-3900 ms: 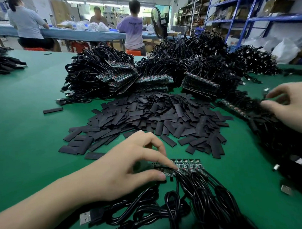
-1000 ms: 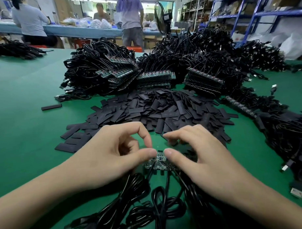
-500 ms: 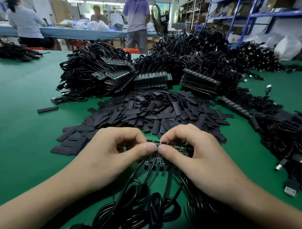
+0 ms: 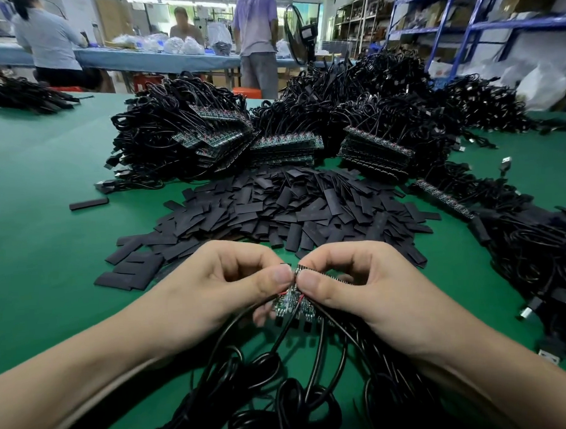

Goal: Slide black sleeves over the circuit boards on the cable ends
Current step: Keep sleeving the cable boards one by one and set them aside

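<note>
Both hands meet over a joined strip of small green circuit boards (image 4: 291, 302) with black cables (image 4: 274, 372) hanging toward me. My left hand (image 4: 226, 287) pinches the strip's left part between thumb and fingers. My right hand (image 4: 351, 285) pinches the part next to it, thumbs almost touching. The rest of the strip is hidden under my right fingers. A wide heap of flat black sleeves (image 4: 275, 211) lies on the green table (image 4: 45, 242) just beyond my hands.
Big stacks of cabled board strips (image 4: 214, 133) stand behind the sleeve heap. More tangled cables (image 4: 539, 253) lie at the right, with loose USB plugs. One stray sleeve (image 4: 88, 203) lies at the left. People stand and sit at a far blue bench (image 4: 141, 60).
My right hand came in from the cable pile at the right and joined the left on the board strip. Both hands have lifted the strip slightly and closed their pinch at its middle.
</note>
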